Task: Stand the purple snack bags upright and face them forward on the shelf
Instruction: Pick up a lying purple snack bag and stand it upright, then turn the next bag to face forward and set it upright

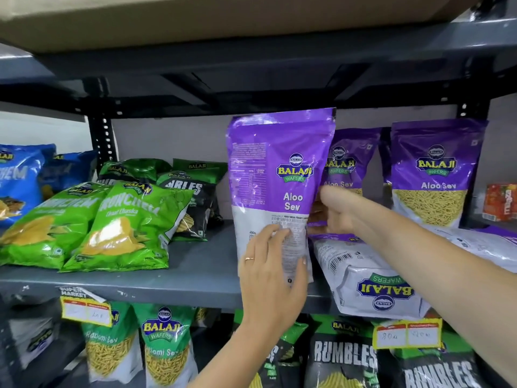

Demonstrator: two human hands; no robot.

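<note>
A purple Aloo Sev bag (279, 175) stands upright on the grey shelf (195, 278), its back side with small print turned toward me. My left hand (272, 264) grips its lower front. My right hand (340, 211) holds its right edge from behind. Two more purple bags stand upright facing forward behind it, one (351, 161) partly hidden and one (436, 169) at the right. Another purple bag (366, 278) lies flat with its back up at the shelf's front edge, and one more flat bag (481, 242) shows past my right forearm.
Green chip bags (123, 228) and dark Rumbles bags (193, 203) lean on the shelf's left half, blue bags (19, 180) at far left. A red pack (500, 203) sits far right. Below, Ratlami Sev (165, 345) and Rumbles bags (344, 357) fill the lower shelf.
</note>
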